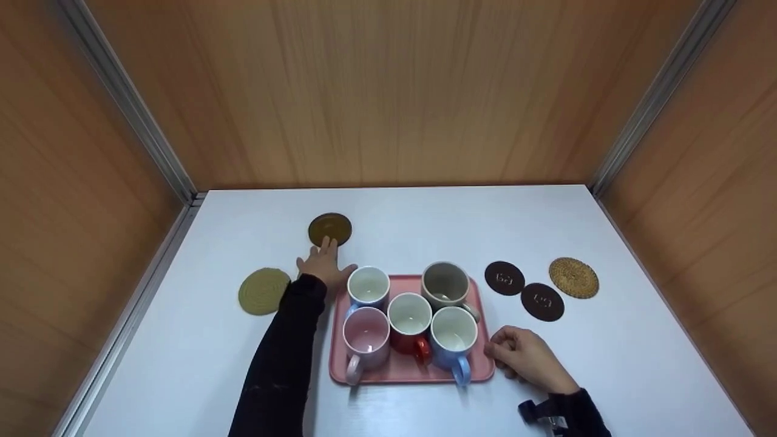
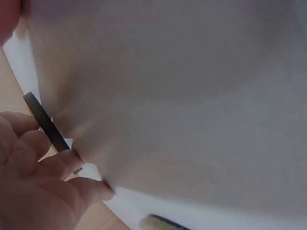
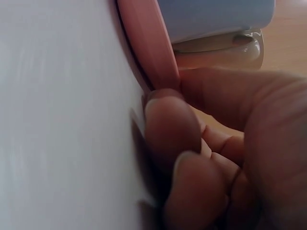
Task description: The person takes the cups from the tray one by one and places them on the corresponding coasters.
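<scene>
With its fingers spread, my left hand (image 1: 323, 264) reaches past the tray's back left corner. Its fingertips lie at the near edge of a round dark olive coaster (image 1: 329, 226); the left wrist view shows this coaster (image 2: 48, 125) edge-on by the fingers. My right hand (image 1: 528, 358) pinches the right rim of a pink tray (image 1: 403, 371), thumb above and fingertips low by the table (image 3: 57, 120). On the tray stand a blue mug (image 1: 368, 285), a grey mug (image 1: 445, 282), a red mug (image 1: 408, 315), a pink mug (image 1: 366, 334) and a light blue mug (image 1: 454, 334).
A light olive coaster (image 1: 263, 292) lies left of my left forearm. Right of the tray are two dark brown coasters (image 1: 504, 278) and a woven tan coaster (image 1: 573, 278). Wooden panels (image 1: 388, 91) close off the table's back and sides.
</scene>
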### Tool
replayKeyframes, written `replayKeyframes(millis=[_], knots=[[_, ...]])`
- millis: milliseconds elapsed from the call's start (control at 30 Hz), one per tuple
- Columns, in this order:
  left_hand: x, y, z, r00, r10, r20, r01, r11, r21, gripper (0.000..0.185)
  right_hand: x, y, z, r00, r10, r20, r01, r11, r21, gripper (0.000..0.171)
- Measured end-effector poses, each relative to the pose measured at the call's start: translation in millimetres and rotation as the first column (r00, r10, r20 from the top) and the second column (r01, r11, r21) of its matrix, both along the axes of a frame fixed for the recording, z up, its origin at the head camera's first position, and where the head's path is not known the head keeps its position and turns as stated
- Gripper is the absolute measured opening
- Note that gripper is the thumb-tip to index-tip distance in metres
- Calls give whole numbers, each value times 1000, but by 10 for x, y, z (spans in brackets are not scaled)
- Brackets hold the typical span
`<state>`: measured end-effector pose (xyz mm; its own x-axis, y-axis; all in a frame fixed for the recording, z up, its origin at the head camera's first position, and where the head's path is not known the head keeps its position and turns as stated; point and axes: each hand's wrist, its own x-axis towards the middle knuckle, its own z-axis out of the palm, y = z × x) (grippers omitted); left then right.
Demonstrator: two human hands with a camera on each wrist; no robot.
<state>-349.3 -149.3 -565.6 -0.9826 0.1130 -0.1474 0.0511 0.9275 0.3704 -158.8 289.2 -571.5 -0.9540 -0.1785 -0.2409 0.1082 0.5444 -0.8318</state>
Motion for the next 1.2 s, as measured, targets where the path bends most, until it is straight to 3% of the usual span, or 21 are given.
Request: replayKeyframes(millis=[333, 700, 900, 1200], knots=[[-19, 16, -59, 1000, 2, -10, -2, 1000, -27, 94, 7, -8, -4, 999, 22, -35, -20, 998, 67, 26], [-12, 30, -26, 1000, 2, -8, -2, 1000, -17, 93, 10, -18, 13, 1000, 0, -20, 1, 999, 44, 25], [29, 11, -62, 999, 5, -52, -5, 1000, 0, 96, 5, -27, 28, 1000, -6, -10, 7, 999, 42, 26], [362, -3, 315, 1000, 1, 16, -1, 1000, 27, 83, -6, -31, 29, 1000, -7, -1, 7, 999, 34, 28]])
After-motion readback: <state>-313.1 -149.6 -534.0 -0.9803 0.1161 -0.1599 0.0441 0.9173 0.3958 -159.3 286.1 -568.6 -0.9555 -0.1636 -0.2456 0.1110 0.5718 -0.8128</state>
